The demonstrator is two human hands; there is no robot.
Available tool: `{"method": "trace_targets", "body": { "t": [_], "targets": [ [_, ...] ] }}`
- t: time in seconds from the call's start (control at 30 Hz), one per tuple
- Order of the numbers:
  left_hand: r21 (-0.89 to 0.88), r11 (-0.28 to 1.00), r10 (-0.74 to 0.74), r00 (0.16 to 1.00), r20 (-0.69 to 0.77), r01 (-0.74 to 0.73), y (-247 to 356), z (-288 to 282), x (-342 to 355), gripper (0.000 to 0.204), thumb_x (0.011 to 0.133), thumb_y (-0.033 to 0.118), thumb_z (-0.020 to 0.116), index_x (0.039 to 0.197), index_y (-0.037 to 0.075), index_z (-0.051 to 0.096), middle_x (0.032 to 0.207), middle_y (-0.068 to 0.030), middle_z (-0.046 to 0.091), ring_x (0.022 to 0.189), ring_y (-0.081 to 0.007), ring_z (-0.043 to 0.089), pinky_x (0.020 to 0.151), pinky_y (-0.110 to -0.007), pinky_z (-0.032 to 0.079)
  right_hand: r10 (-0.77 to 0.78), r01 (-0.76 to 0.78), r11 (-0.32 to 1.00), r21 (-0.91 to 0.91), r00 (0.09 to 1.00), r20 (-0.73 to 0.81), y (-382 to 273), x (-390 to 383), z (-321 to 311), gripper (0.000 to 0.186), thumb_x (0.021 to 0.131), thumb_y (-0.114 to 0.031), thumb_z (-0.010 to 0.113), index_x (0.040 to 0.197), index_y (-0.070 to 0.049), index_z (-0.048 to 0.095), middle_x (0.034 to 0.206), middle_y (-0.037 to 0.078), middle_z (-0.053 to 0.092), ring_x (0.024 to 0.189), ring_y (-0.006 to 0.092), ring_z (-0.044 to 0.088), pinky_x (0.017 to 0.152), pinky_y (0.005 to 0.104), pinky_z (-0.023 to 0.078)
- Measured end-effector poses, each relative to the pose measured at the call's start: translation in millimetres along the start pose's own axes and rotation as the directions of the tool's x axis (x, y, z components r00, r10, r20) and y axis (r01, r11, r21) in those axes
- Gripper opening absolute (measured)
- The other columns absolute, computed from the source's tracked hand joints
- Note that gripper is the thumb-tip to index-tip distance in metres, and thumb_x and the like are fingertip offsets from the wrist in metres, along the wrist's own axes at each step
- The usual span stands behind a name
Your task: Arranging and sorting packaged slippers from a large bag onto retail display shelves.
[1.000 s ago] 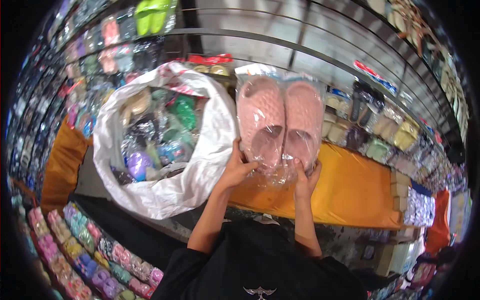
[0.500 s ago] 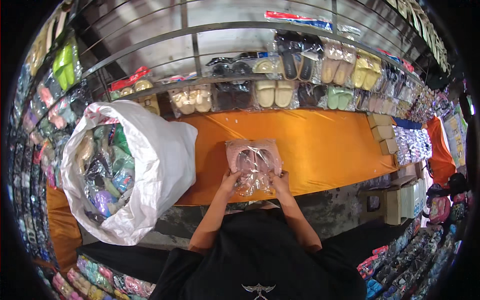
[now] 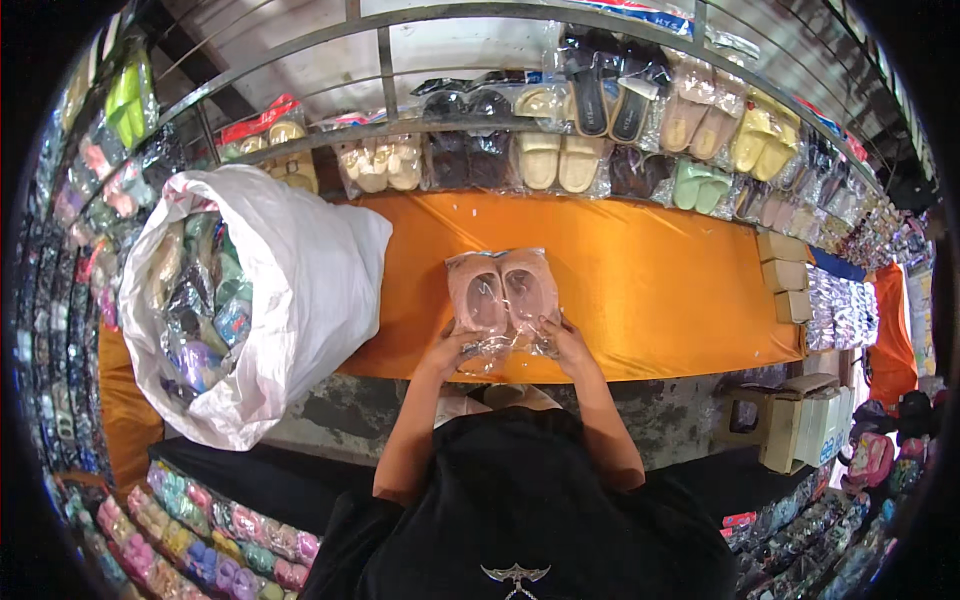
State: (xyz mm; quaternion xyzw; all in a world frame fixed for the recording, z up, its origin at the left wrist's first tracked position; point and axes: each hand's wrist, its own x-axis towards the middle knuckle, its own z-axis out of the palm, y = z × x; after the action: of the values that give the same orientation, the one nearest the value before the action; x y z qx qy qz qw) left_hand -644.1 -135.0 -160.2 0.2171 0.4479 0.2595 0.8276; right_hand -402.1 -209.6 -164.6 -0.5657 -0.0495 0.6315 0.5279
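A clear plastic bag with a pair of pink slippers lies over the orange cloth-covered ledge. My left hand grips the lower left corner of this package and my right hand grips its lower right, fingers on the plastic. Just to the left stands a big white sack, its top open, full of bagged slippers in mixed colours.
A metal rack of bagged slippers runs along the back. Cardboard boxes stand at the ledge's right end, with more cartons below. Rows of colourful bagged footwear line both sides.
The pink slipper package, first held up close and upright, has moved down and away to over the orange ledge, both hands still holding it. The view has shifted too, showing more ledge.
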Motion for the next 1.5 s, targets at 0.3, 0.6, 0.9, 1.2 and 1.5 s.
{"method": "trace_targets", "body": {
  "t": [0.3, 0.6, 0.9, 1.2, 1.5],
  "targets": [
    [0.152, 0.972, 0.218, 0.923, -0.317, -0.178, 21, -6, -30, 0.029, 0.082, 0.013, 0.074, 0.104, -0.001, 0.061, 0.093, -0.0104, 0.067, 0.075, -0.0223, 0.069, 0.061, -0.028, 0.054, 0.053, -0.036, 0.987, -0.158, 0.993, 0.107, -35, -18, 12, 0.035, 0.087, -0.022, 0.073, 0.106, 0.003, 0.059, 0.083, 0.007, 0.065, 0.067, 0.0179, 0.066, 0.052, 0.0257, 0.049],
    [0.185, 0.982, 0.047, 0.923, -0.382, 0.026, 32, -6, -28, 0.035, 0.089, 0.029, 0.062, 0.111, 0.002, 0.059, 0.099, -0.0131, 0.067, 0.080, -0.0231, 0.066, 0.062, -0.031, 0.052, 0.157, -0.152, 0.986, -0.070, 0.985, 0.069, -54, -25, 23, 0.031, 0.087, -0.037, 0.071, 0.090, -0.007, 0.062, 0.073, 0.005, 0.063, 0.063, 0.0161, 0.064, 0.057, 0.0269, 0.053],
    [0.077, 0.991, 0.124, 0.950, -0.285, -0.106, 24, -8, -25, 0.026, 0.091, 0.023, 0.062, 0.104, 0.001, 0.062, 0.096, -0.0104, 0.067, 0.080, -0.0223, 0.069, 0.067, -0.033, 0.057, 0.193, -0.191, 0.981, -0.042, 0.981, 0.037, -43, -16, 8, 0.023, 0.091, -0.027, 0.068, 0.096, -0.005, 0.061, 0.083, 0.007, 0.066, 0.080, 0.0206, 0.067, 0.072, 0.0342, 0.058],
    [0.017, 0.943, 0.327, 0.913, -0.242, -0.333, 34, 18, -32, 0.022, 0.092, 0.018, 0.065, 0.103, -0.002, 0.060, 0.092, -0.0076, 0.064, 0.078, -0.0204, 0.065, 0.077, -0.035, 0.057, -0.027, 0.013, 0.993, 0.117, 0.992, 0.120, -47, -27, 1, 0.009, 0.086, 0.001, 0.067, 0.093, 0.000, 0.061, 0.096, 0.014, 0.068, 0.094, 0.0265, 0.069, 0.082, 0.0386, 0.058],
    [-0.048, 0.895, 0.428, 0.884, -0.187, -0.443, 49, 36, -40, 0.018, 0.093, 0.009, 0.065, 0.106, -0.002, 0.062, 0.098, -0.0091, 0.066, 0.087, -0.0172, 0.066, 0.076, -0.030, 0.056, -0.230, 0.213, 0.948, 0.238, 0.972, 0.043, -69, -45, 13, 0.016, 0.082, 0.010, 0.068, 0.085, -0.004, 0.060, 0.088, 0.008, 0.065, 0.086, 0.0214, 0.067, 0.083, 0.0361, 0.059]
  ]
}}
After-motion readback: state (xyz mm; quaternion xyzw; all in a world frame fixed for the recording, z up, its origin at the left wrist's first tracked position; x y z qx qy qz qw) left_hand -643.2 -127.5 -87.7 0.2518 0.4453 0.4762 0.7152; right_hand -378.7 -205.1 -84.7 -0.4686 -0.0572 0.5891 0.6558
